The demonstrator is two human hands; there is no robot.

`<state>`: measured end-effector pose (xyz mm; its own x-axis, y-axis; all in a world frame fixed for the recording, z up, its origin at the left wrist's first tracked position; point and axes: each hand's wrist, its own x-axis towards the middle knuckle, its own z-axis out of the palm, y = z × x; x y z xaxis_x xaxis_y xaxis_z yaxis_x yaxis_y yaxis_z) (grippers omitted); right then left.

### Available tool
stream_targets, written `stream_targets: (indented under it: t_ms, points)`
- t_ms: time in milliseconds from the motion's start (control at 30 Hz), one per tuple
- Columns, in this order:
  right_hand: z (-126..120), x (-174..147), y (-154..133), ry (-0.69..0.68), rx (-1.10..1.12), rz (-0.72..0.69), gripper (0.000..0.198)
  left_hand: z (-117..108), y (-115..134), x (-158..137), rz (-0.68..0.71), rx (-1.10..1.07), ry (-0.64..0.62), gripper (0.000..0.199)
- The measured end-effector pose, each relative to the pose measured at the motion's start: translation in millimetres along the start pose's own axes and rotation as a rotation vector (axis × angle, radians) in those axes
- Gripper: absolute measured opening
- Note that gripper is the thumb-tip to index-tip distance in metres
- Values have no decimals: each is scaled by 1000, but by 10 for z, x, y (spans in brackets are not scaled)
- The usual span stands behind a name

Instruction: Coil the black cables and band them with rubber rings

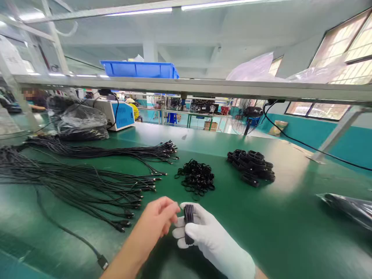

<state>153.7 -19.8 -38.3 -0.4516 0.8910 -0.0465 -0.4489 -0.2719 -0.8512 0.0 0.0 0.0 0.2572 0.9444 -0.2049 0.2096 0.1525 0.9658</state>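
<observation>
In my right hand [210,234], which wears a white glove, I grip a coiled black cable [188,217] upright between thumb and fingers. Just left of the coil is my bare left hand [159,217], its fingers curled in toward the thumb; whether something small is pinched there I cannot make out. Beyond both hands lies a heap of small black bands [196,176]. Long loose black cables [101,186] spread over the left of the table, connector ends toward the middle. Coiled cables [251,164] are piled to the right of the bands.
The green table [276,232] runs under a shelf bar holding a blue bin [139,69]. A white-and-blue machine [122,114] and a plastic-wrapped bundle [84,120] stand at the back left. One plastic bag [348,209] lies at the right. A co-worker [37,102] is far left.
</observation>
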Motion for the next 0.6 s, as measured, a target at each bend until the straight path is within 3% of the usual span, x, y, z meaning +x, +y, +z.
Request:
stream_targets:
  t_ms: [267,433,533,600]
  points:
    - [16,-8,-1,-12,-173,73,42,140,-154,-89,-11,-126,-104,21]
    - [-14,-29,-17,-89,-33,105,43,120,-188,-97,31,-111,-108,20]
    - [-11,-31,-10,-62,17,132,46,107,-210,-101,86,111,48,20]
    - [1,-21,0,-52,15,149,46,114,-249,-106,203,255,198,11]
